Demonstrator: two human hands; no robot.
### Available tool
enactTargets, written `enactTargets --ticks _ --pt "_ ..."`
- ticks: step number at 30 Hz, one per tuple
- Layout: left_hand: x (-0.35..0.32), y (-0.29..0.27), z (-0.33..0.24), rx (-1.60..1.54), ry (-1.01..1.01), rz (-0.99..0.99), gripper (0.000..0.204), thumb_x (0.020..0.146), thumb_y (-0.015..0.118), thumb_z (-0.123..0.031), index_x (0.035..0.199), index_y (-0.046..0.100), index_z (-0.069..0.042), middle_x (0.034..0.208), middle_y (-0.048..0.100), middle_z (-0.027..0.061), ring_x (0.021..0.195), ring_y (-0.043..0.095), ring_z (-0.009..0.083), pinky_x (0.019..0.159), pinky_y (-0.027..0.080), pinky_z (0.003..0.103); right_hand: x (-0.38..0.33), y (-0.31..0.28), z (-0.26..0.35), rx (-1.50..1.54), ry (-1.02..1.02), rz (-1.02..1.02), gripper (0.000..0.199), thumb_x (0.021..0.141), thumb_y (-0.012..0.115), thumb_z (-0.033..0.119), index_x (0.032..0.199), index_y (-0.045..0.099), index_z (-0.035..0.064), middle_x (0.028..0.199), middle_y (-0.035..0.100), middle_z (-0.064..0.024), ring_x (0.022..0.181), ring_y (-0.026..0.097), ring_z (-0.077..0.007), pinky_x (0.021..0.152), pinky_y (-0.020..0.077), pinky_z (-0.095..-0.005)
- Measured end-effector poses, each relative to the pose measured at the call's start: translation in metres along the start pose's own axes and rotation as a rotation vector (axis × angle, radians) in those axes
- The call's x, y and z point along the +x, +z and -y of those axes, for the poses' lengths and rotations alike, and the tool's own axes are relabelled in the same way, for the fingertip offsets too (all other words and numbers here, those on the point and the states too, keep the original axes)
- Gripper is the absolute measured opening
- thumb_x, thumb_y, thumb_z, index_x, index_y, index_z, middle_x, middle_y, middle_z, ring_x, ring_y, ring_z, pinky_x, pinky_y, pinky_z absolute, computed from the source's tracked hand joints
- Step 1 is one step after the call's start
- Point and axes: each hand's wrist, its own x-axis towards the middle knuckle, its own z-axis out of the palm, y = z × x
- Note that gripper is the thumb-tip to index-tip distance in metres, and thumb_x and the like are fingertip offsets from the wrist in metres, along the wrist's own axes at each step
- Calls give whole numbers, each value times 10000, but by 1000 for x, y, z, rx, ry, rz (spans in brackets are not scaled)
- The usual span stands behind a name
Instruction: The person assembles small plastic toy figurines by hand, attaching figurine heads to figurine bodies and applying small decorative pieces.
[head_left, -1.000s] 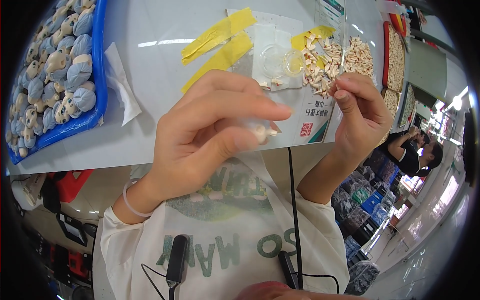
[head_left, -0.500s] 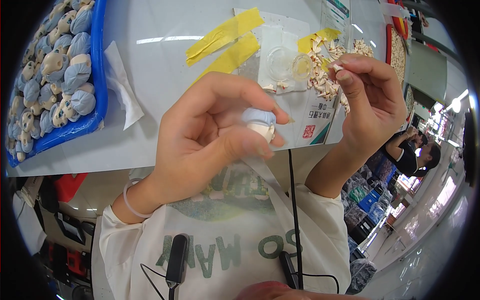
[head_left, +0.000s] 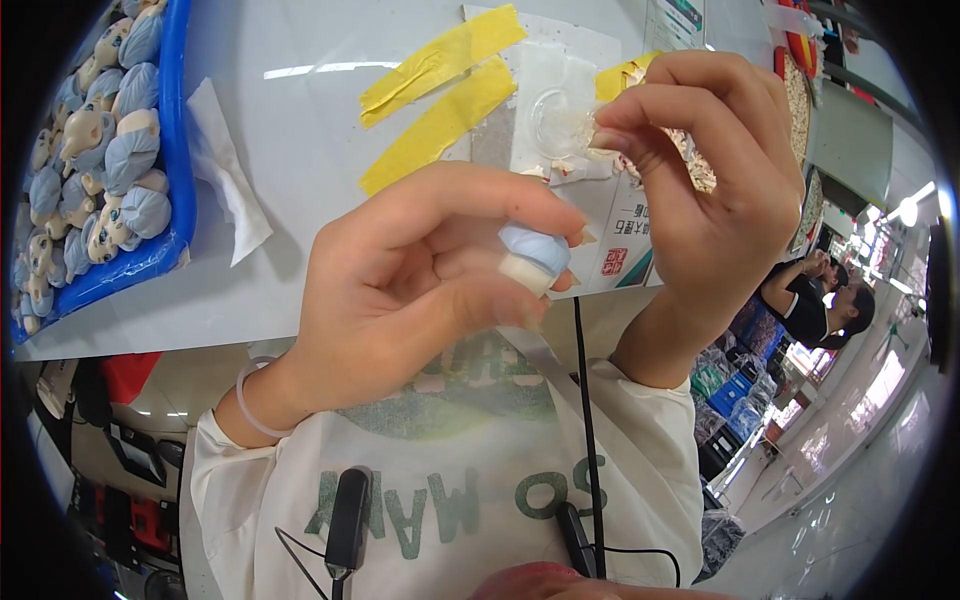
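Note:
Closed around a small doll head (head_left: 537, 258) with pale blue hair, my left hand (head_left: 385, 265) is just over the table's front edge. Its thumb and fingertips press on the head from both sides. My right hand (head_left: 705, 165) is pinched over a small round clear dish (head_left: 556, 122). The small pale piece between its thumb and forefinger is mostly hidden now. Beneath that hand lies a pile of small pale pieces with reddish tips (head_left: 692, 155), partly covered by it.
On the left stands a blue tray (head_left: 178, 130) full of similar doll heads, with a white tissue (head_left: 228, 180) beside it. Yellow tape strips (head_left: 440, 125) stick to the table (head_left: 300, 130). A black cable (head_left: 588, 420) hangs in front of me. Another person (head_left: 815, 300) sits far right.
My right hand has moved left from above the pile to the dish, carrying the small pale piece. My left hand has tilted the doll head slightly.

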Motion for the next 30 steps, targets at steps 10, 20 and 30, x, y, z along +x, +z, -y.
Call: enactTargets --ticks 10,20,30 --pt "-1 -4 0 79 32 66 403 742 665 -166 1040 486 41 1025 511 166 818 595 225 676 514 261 3 -1 8 21 45 0 198 501 676 -57 673 616 20 734 572 -47 704 512 -165 622 396 -246" --pt "-2 -2 -1 68 11 35 427 724 686 -183 1032 492 41 997 531 162 843 588 219 727 503 286 4 -8 15 -5 50 87 157 551 678 -29 688 621 24 755 578 -39 755 507 -169 673 385 -261" --pt "-2 4 -5 -15 -7 -64 474 701 709 -235 1025 489 32 968 547 151 826 596 220 709 506 286 -26 -12 9 496 234 -42 167 627 677 -26 766 586 -5 808 542 -89 777 495 -152 699 375 -249"
